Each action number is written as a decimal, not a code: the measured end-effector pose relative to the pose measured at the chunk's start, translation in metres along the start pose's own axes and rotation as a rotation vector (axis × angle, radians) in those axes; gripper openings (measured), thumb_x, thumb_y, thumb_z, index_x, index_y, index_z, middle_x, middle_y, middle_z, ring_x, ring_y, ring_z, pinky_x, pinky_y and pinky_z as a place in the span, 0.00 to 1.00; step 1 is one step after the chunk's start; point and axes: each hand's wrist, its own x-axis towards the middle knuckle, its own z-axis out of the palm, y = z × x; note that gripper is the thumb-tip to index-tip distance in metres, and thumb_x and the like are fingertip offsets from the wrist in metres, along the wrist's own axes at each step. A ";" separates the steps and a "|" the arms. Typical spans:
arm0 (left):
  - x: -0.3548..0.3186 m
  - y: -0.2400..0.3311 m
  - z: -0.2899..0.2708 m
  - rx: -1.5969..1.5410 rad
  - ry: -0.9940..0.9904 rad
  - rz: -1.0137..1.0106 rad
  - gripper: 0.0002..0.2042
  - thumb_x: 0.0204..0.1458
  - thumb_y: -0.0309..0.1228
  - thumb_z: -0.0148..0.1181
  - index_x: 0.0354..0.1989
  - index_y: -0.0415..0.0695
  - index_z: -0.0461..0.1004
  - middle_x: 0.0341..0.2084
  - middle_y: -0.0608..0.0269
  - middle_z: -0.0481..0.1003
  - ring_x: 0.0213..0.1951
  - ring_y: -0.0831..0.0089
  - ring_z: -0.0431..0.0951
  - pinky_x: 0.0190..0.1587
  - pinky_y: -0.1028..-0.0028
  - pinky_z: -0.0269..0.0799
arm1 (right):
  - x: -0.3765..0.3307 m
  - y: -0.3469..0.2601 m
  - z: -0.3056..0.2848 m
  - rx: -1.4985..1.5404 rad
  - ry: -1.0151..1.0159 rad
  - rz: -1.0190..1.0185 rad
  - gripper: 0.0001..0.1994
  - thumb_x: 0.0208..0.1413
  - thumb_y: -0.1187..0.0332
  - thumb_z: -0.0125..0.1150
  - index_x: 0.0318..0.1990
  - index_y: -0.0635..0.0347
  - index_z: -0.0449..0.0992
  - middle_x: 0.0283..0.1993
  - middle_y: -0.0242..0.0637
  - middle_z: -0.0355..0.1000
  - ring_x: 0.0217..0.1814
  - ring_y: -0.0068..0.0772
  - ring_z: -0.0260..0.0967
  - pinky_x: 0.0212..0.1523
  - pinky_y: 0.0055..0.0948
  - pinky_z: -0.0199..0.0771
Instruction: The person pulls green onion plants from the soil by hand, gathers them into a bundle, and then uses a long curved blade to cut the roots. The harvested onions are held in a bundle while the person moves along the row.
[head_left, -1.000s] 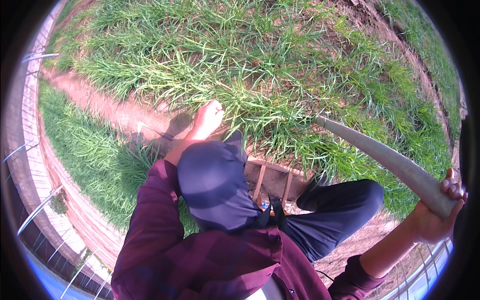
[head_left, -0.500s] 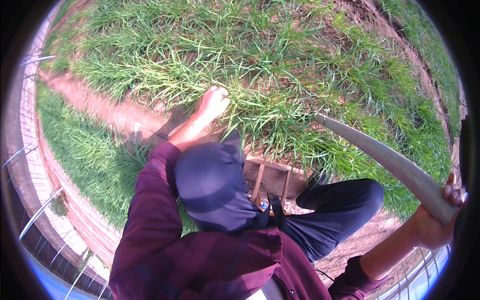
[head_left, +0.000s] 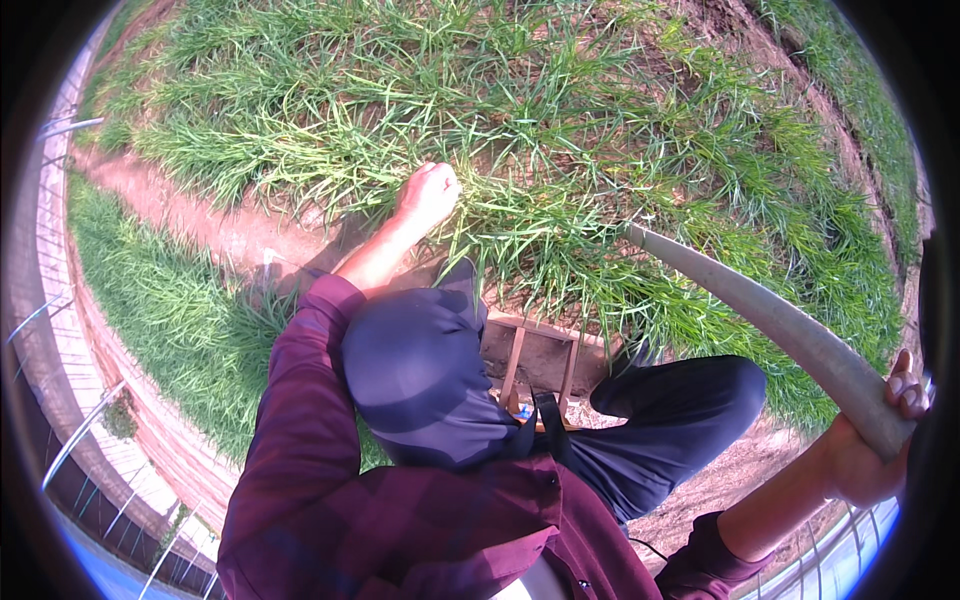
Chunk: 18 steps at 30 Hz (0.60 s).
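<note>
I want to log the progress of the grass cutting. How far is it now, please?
Done: no cut grass shows, and bare soil runs only along the path. In hand: the left hand is closed on a tuft of grass, and the right hand holds a curved blade raised above it, not touching. Left: nearly all the patch stands uncut.

The left arm is being stretched forward and down, its sleeve pushed back from the forearm, and the left hand (head_left: 428, 195) is being closed into a fist. The right hand (head_left: 868, 452) is being held out low to the side, fingers (head_left: 905, 385) being wrapped tightly.
</note>
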 end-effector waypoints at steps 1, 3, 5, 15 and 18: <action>0.001 -0.003 0.002 0.014 -0.004 0.015 0.10 0.50 0.37 0.68 0.34 0.45 0.78 0.29 0.56 0.76 0.38 0.55 0.78 0.44 0.58 0.75 | -0.002 -0.004 0.006 0.002 0.005 0.017 0.13 0.57 0.60 0.56 0.36 0.63 0.75 0.35 0.41 0.67 0.40 0.39 0.68 0.73 0.62 0.55; 0.004 -0.007 0.004 0.015 -0.023 0.013 0.09 0.50 0.36 0.68 0.33 0.45 0.78 0.26 0.57 0.76 0.35 0.55 0.78 0.42 0.59 0.75 | -0.004 -0.006 0.009 0.003 -0.007 0.039 0.13 0.56 0.60 0.56 0.37 0.63 0.75 0.35 0.40 0.66 0.40 0.39 0.67 0.73 0.61 0.55; 0.004 -0.010 0.005 -0.008 -0.051 -0.023 0.08 0.52 0.35 0.67 0.33 0.45 0.78 0.24 0.60 0.75 0.31 0.59 0.78 0.38 0.61 0.75 | -0.003 -0.006 0.008 0.003 -0.036 0.047 0.14 0.56 0.59 0.56 0.37 0.63 0.74 0.36 0.40 0.65 0.41 0.39 0.67 0.73 0.60 0.55; -0.084 -0.014 -0.070 -0.720 -0.445 -0.334 0.06 0.55 0.30 0.68 0.34 0.42 0.80 0.24 0.68 0.77 0.23 0.79 0.76 0.24 0.77 0.69 | -0.002 -0.003 -0.005 -0.018 -0.058 0.022 0.17 0.58 0.57 0.55 0.38 0.64 0.75 0.36 0.41 0.66 0.42 0.40 0.68 0.73 0.60 0.55; -0.162 -0.151 -0.011 -0.226 -0.621 -0.189 0.09 0.56 0.35 0.67 0.33 0.41 0.81 0.27 0.63 0.80 0.27 0.70 0.80 0.30 0.70 0.75 | 0.013 0.010 -0.011 0.053 -0.119 -0.001 0.19 0.60 0.54 0.53 0.39 0.65 0.75 0.36 0.41 0.67 0.42 0.41 0.68 0.73 0.61 0.56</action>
